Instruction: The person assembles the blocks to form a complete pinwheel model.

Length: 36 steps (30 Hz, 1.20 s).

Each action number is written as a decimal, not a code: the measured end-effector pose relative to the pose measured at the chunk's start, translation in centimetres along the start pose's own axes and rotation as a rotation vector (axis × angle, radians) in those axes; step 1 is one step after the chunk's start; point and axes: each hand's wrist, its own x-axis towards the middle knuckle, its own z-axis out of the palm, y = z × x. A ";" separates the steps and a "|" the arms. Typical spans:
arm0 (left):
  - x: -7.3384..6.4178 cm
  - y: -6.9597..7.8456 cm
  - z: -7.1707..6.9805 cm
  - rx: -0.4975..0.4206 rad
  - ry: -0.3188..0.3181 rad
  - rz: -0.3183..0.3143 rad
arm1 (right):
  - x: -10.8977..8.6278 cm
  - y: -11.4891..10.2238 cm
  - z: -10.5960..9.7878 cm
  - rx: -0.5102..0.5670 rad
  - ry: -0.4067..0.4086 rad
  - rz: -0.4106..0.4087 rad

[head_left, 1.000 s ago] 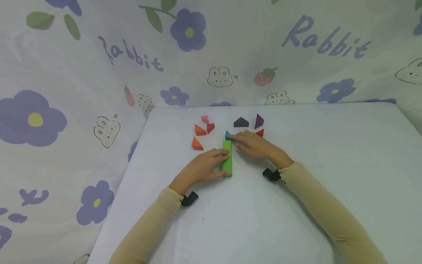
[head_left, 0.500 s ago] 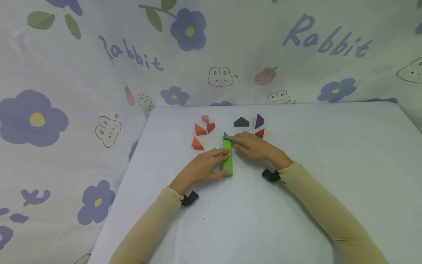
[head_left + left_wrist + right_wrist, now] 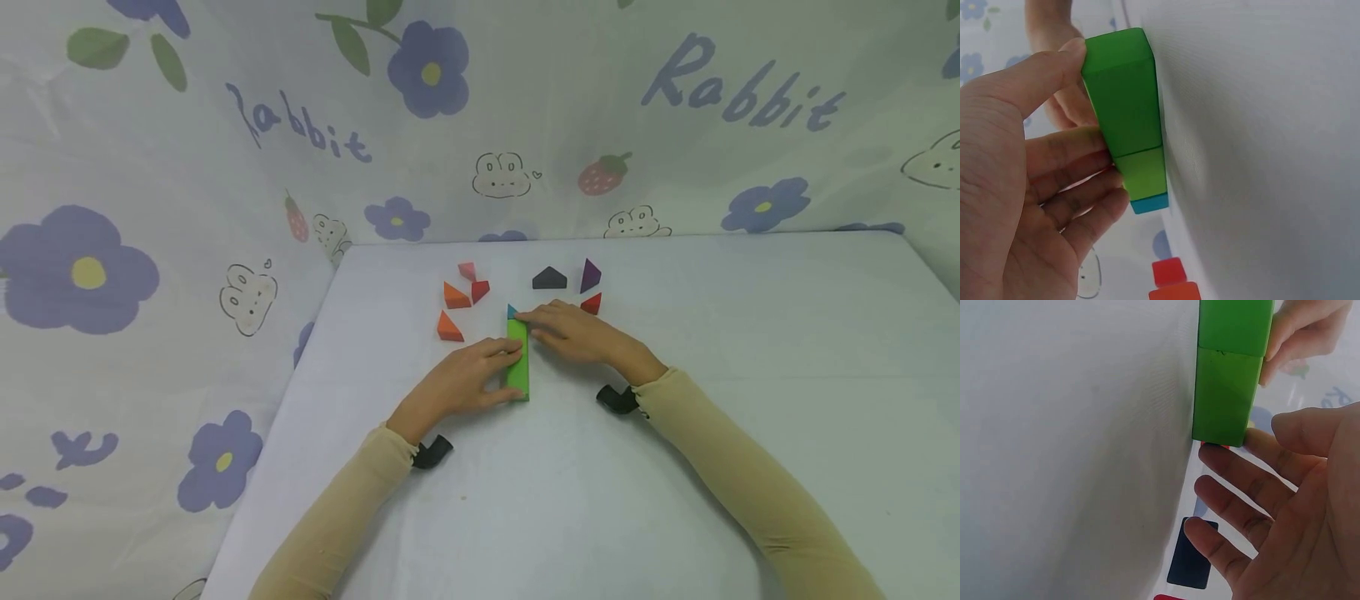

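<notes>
A green bar [image 3: 517, 371] lies lengthwise on the table, made of a darker green block [image 3: 1124, 103] and a lighter green block [image 3: 1142, 174] end to end. A small blue pointed block [image 3: 512, 311] sits against its far end. My left hand [image 3: 474, 377] rests on the bar from the left, thumb at the near end and loosely bent fingertips on its upper edge. From the right, my right hand [image 3: 573, 332] reaches over with fingers extended, a fingertip at the blue block. In the right wrist view those fingers [image 3: 1244, 465] lie at the bar's end, hiding the blue block.
Left of the bar stand two orange blocks [image 3: 449, 327], a red block [image 3: 480, 290] and a pink block [image 3: 467, 270]. Behind and right are a dark grey block [image 3: 550, 277], a purple block [image 3: 590, 275] and another red block [image 3: 592, 303]. A patterned cloth [image 3: 555, 108] hangs behind the table.
The blue block has shifted slightly left and nearer, closing the gap to the green bar's far end, with my right fingertips following. My left hand has stayed in place.
</notes>
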 end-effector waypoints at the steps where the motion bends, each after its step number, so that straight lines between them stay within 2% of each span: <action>1: 0.0 0.0 0.0 0.003 -0.001 0.001 | 0.0 0.0 0.0 -0.002 -0.001 0.001; 20: 0.0 0.2 0.0 0.029 -0.010 0.001 | -0.2 -0.2 0.1 -0.007 -0.016 0.036; 36: -0.1 0.4 0.0 0.051 -0.002 0.013 | -0.5 -0.8 0.0 -0.027 -0.017 0.029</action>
